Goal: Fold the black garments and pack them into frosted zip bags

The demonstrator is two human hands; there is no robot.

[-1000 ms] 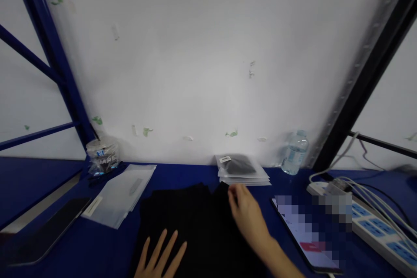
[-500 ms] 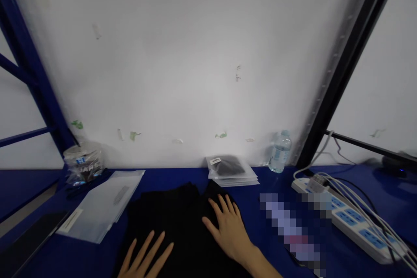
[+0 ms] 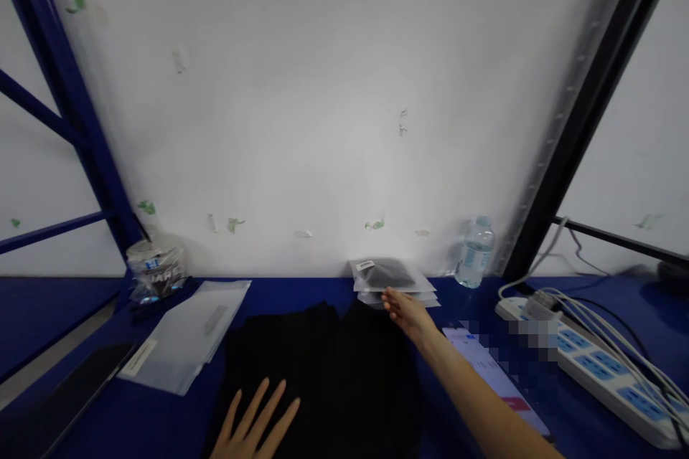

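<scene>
A black garment, its exact kind unclear, lies spread on the blue table. My left hand rests flat on its near left part, fingers spread. My right hand is at the garment's far right edge, in front of a stack of clear plastic bags with a dark folded item in the top one. Its fingers are loosely bent with nothing visible between them, and the thumb is hard to make out. Whether the fingertips touch the bags I cannot tell.
Flat translucent bags lie left of the garment, near a plastic-wrapped tub and a dark flat panel. To the right are a phone, a water bottle and a power strip with cables. A white wall stands behind.
My right hand has lifted off the garment and moved away from me toward the bag stack, its fingers now closer together. My left hand stays flat on the garment. The view has shifted slightly left.
</scene>
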